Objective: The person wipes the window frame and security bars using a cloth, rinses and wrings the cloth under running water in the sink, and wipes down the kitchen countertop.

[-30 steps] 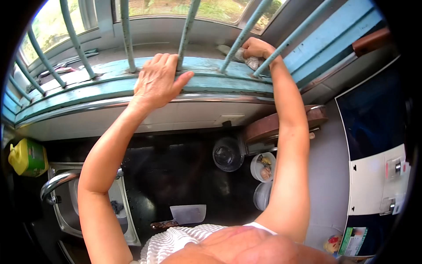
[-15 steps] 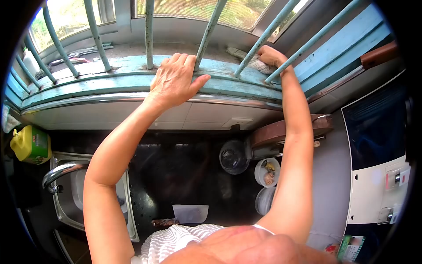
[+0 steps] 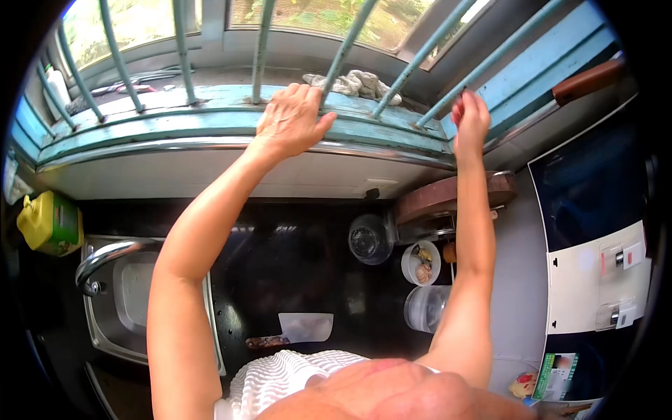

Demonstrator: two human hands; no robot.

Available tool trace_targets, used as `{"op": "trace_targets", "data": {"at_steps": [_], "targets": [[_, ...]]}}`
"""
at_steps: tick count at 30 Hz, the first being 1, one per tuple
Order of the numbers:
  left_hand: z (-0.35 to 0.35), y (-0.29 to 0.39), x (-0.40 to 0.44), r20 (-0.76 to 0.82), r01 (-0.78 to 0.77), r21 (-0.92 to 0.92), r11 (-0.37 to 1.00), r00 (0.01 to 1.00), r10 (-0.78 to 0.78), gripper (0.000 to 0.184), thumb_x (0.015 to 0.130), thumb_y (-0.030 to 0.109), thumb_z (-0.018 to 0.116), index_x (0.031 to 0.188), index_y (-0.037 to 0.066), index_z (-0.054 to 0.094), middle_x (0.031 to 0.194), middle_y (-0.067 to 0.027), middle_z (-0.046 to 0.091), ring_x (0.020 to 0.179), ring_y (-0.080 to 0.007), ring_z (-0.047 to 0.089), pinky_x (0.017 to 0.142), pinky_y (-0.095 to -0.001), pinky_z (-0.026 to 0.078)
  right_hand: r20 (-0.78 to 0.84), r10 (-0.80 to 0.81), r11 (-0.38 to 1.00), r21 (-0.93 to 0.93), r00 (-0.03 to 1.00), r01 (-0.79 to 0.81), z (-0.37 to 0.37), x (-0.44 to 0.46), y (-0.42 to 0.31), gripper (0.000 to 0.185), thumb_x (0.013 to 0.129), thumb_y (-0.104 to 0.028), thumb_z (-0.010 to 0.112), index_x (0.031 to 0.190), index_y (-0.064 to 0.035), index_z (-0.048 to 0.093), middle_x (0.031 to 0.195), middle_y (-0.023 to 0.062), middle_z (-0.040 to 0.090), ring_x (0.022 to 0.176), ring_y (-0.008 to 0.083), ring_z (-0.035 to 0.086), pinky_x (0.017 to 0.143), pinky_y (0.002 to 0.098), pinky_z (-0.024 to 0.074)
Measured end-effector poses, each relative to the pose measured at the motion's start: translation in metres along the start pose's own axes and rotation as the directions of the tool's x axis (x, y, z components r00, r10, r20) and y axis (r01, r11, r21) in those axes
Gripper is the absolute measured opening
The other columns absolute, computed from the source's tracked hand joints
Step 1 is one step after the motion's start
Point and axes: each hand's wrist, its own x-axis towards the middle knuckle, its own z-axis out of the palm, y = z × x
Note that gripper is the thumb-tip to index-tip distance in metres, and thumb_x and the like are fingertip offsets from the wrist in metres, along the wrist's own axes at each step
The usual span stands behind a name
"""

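Crumpled grey-white fabric cloth [image 3: 360,85] beyond slim pale-blue bars [image 3: 262,52], between our hands | left hand [image 3: 294,120]: thumb spread, on blue-painted wooden ledge [image 3: 210,120], grip unclear | right hand [image 3: 470,120]: fingers bunched narrow, nothing seen held | we judge cloth light, soft; pinch raised fold

cloth [image 3: 360,85] bhd bars [image 3: 348,50] | sink [image 3: 133,297] L | cleaver [image 3: 308,326] on ctr [image 3: 280,273] | tub [image 3: 421,263] R

A kitchen — a steel sink [image 3: 136,297] with a curved tap [image 3: 105,253] is set into a black countertop [image 3: 301,287], on which lie a cleaver [image 3: 306,327] and clear plastic containers [image 3: 425,309] — beneath a window [image 3: 336,21].
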Motion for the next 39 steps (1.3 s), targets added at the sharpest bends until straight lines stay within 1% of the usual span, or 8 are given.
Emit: {"op": "trace_targets", "data": {"at_steps": [8, 10, 19, 21, 24, 29, 37, 39], "targets": [[-0.002, -0.006, -0.007, -0.064, -0.073, 0.02, 0.997, 0.995, 0.074, 0.033, 0.073, 0.025, 0.055, 0.094, -0.001, 0.05, 0.09, -0.0152, 0.054, 0.089, -0.0297, 0.05, 0.076, -0.0399, 0.038, 0.721, -0.413, 0.177, -0.536, 0.557, 0.825, 0.119, -0.054, 0.004, 0.022, 0.08, -0.004, 0.039, 0.095, 0.0018, 0.055, 0.098, 0.0235, 0.055, 0.089, 0.0339, 0.055, 0.08, 0.0384, 0.0431], [-0.009, -0.011, -0.023, -0.106, -0.082, 0.069, 0.994, 0.99, 0.089, 0.037, 0.073, 0.024, 0.056, 0.099, -0.001, 0.05, 0.096, -0.0148, 0.054, 0.093, -0.0291, 0.049, 0.08, -0.0396, 0.037, 0.551, 0.293, -0.034, -0.81, 0.781, 0.585, 0.155, -0.03, 0.009, 0.033, 0.082, -0.008, 0.038, 0.112, -0.0007, 0.046, 0.11, 0.0198, 0.052, 0.099, 0.035, 0.052, 0.086, 0.039, 0.041], [-0.007, -0.029, -0.053, -0.216, -0.162, 0.194, 0.968, 0.955, 0.203, 0.047, 0.072, 0.027, 0.057, 0.11, 0.0, 0.049, 0.115, -0.0122, 0.048, 0.109, -0.0262, 0.044, 0.093, -0.039, 0.031, 0.715, 0.31, 0.45, -0.691, 0.627, 0.566, 0.202, 0.028, 0.048, 0.019, 0.072, -0.019, 0.055, 0.076, -0.0017, 0.062, 0.066, 0.0151, 0.061, 0.06, 0.0227, 0.062, 0.058, 0.0347, 0.0489], [-0.003, -0.03, -0.057, -0.23, -0.154, 0.175, 0.972, 0.954, 0.193, 0.047, 0.072, 0.027, 0.058, 0.11, 0.0, 0.049, 0.115, -0.0121, 0.048, 0.109, -0.0264, 0.044, 0.093, -0.039, 0.031, 0.805, 0.342, 0.821, -0.507, 0.484, 0.263, 0.226, 0.027, 0.06, 0.016, 0.076, -0.017, 0.055, 0.072, -0.0011, 0.057, 0.059, 0.0023, 0.054, 0.053, 0.0096, 0.053, 0.044, 0.0258, 0.041], [-0.002, -0.031, -0.056, -0.257, -0.158, 0.158, 0.975, 0.947, 0.195, 0.048, 0.07, 0.026, 0.059, 0.108, 0.0, 0.05, 0.114, -0.0122, 0.049, 0.107, -0.0269, 0.045, 0.092, -0.039, 0.032, 0.914, 0.301, 0.948, -0.256, 0.271, -0.189, 0.269, 0.005, 0.049, 0.037, 0.08, -0.024, 0.056, 0.112, -0.006, 0.052, 0.097, 0.0048, 0.058, 0.09, 0.011, 0.053, 0.08, 0.0239, 0.0429], [-0.002, -0.029, -0.057, -0.273, -0.126, 0.136, 0.983, 0.949, 0.159, 0.047, 0.069, 0.025, 0.059, 0.109, 0.002, 0.051, 0.115, -0.0113, 0.05, 0.108, -0.0254, 0.046, 0.092, -0.0384, 0.032, 0.995, 0.102, 0.833, -0.088, 0.005, 0.547, 0.281, 0.012, 0.078, 0.039, 0.081, -0.02, 0.054, 0.116, -0.0035, 0.049, 0.12, 0.011, 0.048, 0.108, 0.0197, 0.045, 0.091, 0.0298, 0.0355], [0.0, -0.028, -0.058, -0.278, -0.106, 0.169, 0.98, 0.949, 0.15, 0.048, 0.069, 0.028, 0.059, 0.109, 0.003, 0.051, 0.115, -0.0095, 0.05, 0.109, -0.0233, 0.045, 0.094, -0.0383, 0.03, 0.795, 0.358, 0.176, -0.573, 0.49, 0.801, 0.222, 0.03, 0.057, 0.031, 0.065, -0.002, 0.043, 0.089, -0.0043, 0.061, 0.083, 0.0162, 0.061, 0.085, 0.0283, 0.058, 0.077, 0.0353, 0.0445], [-0.001, -0.029, -0.057, -0.29, -0.102, 0.169, 0.98, 0.945, 0.149, 0.047, 0.069, 0.028, 0.059, 0.109, 0.003, 0.051, 0.114, -0.0097, 0.05, 0.109, -0.0236, 0.045, 0.094, -0.0382, 0.031, 0.729, -0.119, 0.511, -0.537, 0.674, 0.671, 0.211, 0.045, 0.023, 0.027, 0.065, 0.0, 0.043, 0.083, -0.0037, 0.062, 0.081, 0.0166, 0.061, 0.08, 0.0281, 0.058, 0.075, 0.0354, 0.0444]]}}
